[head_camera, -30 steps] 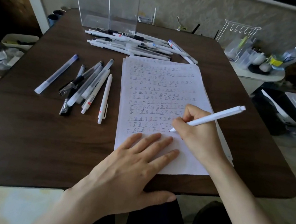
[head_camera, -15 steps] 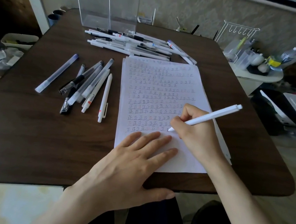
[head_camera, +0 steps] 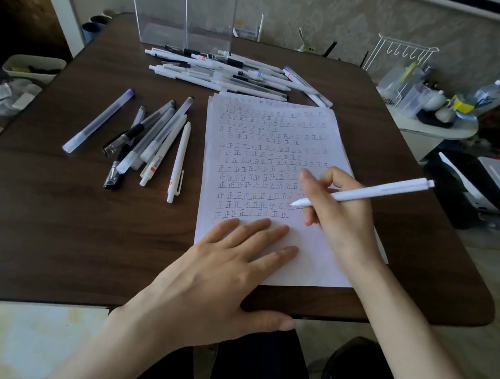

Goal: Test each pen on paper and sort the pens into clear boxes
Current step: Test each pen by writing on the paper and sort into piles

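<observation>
A sheet of white paper (head_camera: 281,136) covered in rows of written marks lies on the dark wooden table (head_camera: 46,226). My right hand (head_camera: 341,214) grips a white pen (head_camera: 369,192), its tip just above the lower rows of marks. My left hand (head_camera: 225,269) lies flat with spread fingers on the paper's lower left corner. Several pens (head_camera: 149,144) lie in a loose group left of the paper. Another pile of pens (head_camera: 226,73) lies beyond the paper's top edge. Two tall clear boxes (head_camera: 177,5) stand at the table's far edge.
A single translucent pen (head_camera: 99,120) lies apart at the left. A side table (head_camera: 431,127) with a wire rack, bottles and a teapot stands at the right. A bin with rubbish (head_camera: 32,68) sits on the floor at the left.
My right hand has lifted the pen tip off the paper and turned slightly, its index finger now raised. The left hand stays pressed on the paper.
</observation>
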A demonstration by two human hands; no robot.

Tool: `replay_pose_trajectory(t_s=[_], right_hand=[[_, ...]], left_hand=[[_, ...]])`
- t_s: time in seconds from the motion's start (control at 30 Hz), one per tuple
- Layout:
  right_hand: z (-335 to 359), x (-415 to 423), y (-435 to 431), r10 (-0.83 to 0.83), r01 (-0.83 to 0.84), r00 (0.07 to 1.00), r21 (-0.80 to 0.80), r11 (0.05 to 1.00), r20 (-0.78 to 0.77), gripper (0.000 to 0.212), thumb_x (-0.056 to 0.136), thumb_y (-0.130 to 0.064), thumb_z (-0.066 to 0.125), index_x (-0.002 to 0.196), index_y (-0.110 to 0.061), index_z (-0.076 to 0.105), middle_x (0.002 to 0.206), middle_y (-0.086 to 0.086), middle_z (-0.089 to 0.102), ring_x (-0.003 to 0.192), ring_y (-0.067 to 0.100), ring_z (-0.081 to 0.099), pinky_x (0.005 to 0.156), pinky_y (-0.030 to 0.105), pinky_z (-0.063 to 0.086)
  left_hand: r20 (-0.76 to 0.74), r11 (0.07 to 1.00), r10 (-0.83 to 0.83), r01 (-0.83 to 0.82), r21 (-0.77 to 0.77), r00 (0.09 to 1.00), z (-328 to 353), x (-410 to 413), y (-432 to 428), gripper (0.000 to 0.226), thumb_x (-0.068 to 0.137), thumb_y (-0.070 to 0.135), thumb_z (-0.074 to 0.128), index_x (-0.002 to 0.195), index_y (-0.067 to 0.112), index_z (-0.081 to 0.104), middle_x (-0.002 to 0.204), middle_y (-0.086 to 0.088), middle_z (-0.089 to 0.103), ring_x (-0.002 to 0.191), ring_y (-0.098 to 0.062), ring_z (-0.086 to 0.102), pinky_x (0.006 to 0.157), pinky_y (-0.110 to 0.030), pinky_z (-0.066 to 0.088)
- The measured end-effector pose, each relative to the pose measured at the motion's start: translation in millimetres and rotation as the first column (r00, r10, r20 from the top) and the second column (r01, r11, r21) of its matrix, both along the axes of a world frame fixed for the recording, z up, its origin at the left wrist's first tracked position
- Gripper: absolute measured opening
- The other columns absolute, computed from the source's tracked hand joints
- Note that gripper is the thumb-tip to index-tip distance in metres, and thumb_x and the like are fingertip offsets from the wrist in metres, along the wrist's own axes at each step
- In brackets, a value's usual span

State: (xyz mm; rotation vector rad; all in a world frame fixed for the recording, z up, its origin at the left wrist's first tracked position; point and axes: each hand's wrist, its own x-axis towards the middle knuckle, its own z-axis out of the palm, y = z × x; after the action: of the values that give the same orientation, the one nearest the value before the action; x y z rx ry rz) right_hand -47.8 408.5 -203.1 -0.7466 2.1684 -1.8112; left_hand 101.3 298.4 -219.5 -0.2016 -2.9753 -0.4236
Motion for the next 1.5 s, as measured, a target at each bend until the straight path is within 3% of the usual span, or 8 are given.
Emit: replay_pose_trajectory(t_s=[0.1, 0.27, 0.53, 0.77, 0.97, 1.13, 1.33, 1.5], right_hand=[[1.8, 1.5, 1.3, 0.036, -0.035, 0.999, -0.030, 0.999, 0.028, 0.026, 0.079, -0.033, 0.067, 0.076, -0.014, 0.049, 0.044, -0.001, 0.052, 0.041, 0.007, 0.046, 0.045, 0.015, 0.036], [-0.7, 3.4, 0.7, 0.177, -0.164, 0.978, 0.116, 0.980, -0.112, 0.034, 0.086, -0.002, 0.062, 0.103, -0.031, 0.061, 0.097, -0.006, 0.067, 0.092, 0.004, 0.059, 0.074, 0.017, 0.046], [3.5, 6.7, 5.7, 0.336, -0.320, 0.933, 0.134, 0.938, -0.128, 0.031, 0.087, -0.020, 0.058, 0.114, -0.034, 0.062, 0.105, -0.015, 0.070, 0.108, 0.013, 0.055, 0.088, 0.028, 0.043], [4.5, 7.7, 3.1, 0.367, -0.345, 0.919, 0.154, 0.926, -0.145, 0.029, 0.087, -0.024, 0.063, 0.115, -0.033, 0.063, 0.110, -0.023, 0.066, 0.104, 0.003, 0.051, 0.087, 0.016, 0.038], [13.2, 3.5, -20.6, 0.450, -0.363, 0.868, 0.350, 0.864, -0.211, 0.031, 0.091, -0.022, 0.059, 0.119, -0.035, 0.060, 0.119, -0.023, 0.058, 0.114, -0.008, 0.041, 0.095, 0.008, 0.032], [22.8, -13.7, -59.1, 0.482, -0.318, 0.822, 0.459, 0.830, -0.303, 0.024, 0.094, -0.023, 0.055, 0.116, -0.028, 0.064, 0.120, -0.017, 0.055, 0.118, -0.001, 0.040, 0.093, 0.009, 0.028], [29.6, -51.4, -110.5, 0.457, -0.226, 0.798, 0.509, 0.831, -0.393, 0.024, 0.095, -0.016, 0.053, 0.115, -0.016, 0.065, 0.123, -0.003, 0.059, 0.118, 0.011, 0.046, 0.093, 0.023, 0.033], [26.3, -107.9, -162.1, 0.286, 0.063, 0.812, 0.564, 0.823, -0.508, 0.027, 0.095, -0.006, 0.046, 0.113, -0.008, 0.066, 0.117, 0.010, 0.064, 0.113, 0.025, 0.055, 0.091, 0.032, 0.044]], left_hand=[[-0.036, 0.981, 0.030, -0.022, 0.193, 0.999, 4.9, 2.4, -2.8, 0.072, 0.084, 0.073, 0.034, 0.135, 0.023, 0.046, 0.139, 0.008, 0.046, 0.132, -0.008, 0.034, 0.108, -0.023, 0.019], [-0.027, 0.873, 0.088, -0.064, 0.483, 0.996, 10.2, 8.8, -7.3, 0.078, 0.067, 0.074, 0.053, 0.132, 0.047, 0.020, 0.121, 0.023, 0.051, 0.112, 0.022, 0.029, 0.097, -0.002, 0.017], [-0.210, 0.931, 0.029, 0.050, 0.362, 0.977, -3.5, 4.1, -10.3, 0.048, 0.081, 0.049, 0.056, 0.124, 0.027, 0.054, 0.104, 0.014, 0.059, 0.094, -0.004, 0.051, 0.086, -0.017, 0.036], [-0.158, 0.893, 0.052, 0.025, 0.450, 0.986, 0.2, 7.9, -12.2, 0.045, 0.083, 0.049, 0.055, 0.124, 0.030, 0.052, 0.104, 0.020, 0.052, 0.097, 0.001, 0.050, 0.083, -0.014, 0.040], [-0.183, 0.959, 0.218, -0.175, 0.224, 0.959, 4.0, 12.0, -57.5, 0.058, 0.083, 0.052, 0.047, 0.130, 0.018, 0.052, 0.112, 0.004, 0.058, 0.103, -0.010, 0.049, 0.089, -0.019, 0.038], [-0.116, 0.936, 0.350, -0.353, 0.001, 0.929, 12.5, 7.7, -100.7, 0.055, 0.083, 0.054, 0.049, 0.130, 0.025, 0.052, 0.119, 0.000, 0.056, 0.116, -0.022, 0.046, 0.096, -0.044, 0.039], [-0.040, 0.922, 0.387, -0.387, 0.013, 0.921, 9.1, 2.7, -110.9, 0.068, 0.078, 0.071, 0.032, 0.131, 0.033, 0.050, 0.134, 0.002, 0.044, 0.128, -0.021, 0.036, 0.104, -0.042, 0.028], [-0.076, 0.923, 0.384, -0.383, 0.030, 0.920, 6.7, 2.0, -110.5, 0.065, 0.080, 0.068, 0.034, 0.127, 0.029, 0.056, 0.132, -0.001, 0.047, 0.126, -0.024, 0.040, 0.103, -0.039, 0.026]])
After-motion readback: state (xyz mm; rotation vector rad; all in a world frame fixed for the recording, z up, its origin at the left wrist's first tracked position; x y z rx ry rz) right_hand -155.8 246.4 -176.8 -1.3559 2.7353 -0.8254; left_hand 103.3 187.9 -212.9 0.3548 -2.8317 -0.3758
